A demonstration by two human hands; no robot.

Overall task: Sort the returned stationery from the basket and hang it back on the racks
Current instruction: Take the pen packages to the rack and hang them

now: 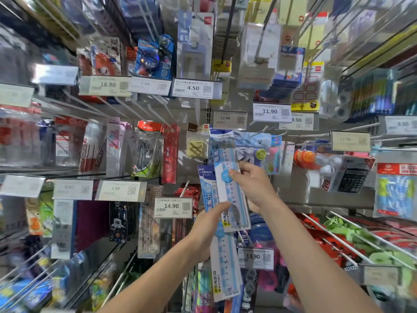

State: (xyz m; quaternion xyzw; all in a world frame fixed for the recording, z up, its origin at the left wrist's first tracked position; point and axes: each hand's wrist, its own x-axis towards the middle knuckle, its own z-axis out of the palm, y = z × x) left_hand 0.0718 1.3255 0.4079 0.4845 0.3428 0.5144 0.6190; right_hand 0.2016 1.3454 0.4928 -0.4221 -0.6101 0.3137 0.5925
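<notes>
Counting what is here
Two hands, the left hand [203,231] and the right hand [255,188], with at least two ruler packs [225,154]; twelve price tags [194,88] have readable numbers; one calculator [352,179] hangs at the right.

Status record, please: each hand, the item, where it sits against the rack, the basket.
left hand: grips ruler packs, thumb on front pack
right hand: pinches front pack higher up
pack top: just below centre 12.90 tag
on hook: cannot tell
basket: not in view
</notes>
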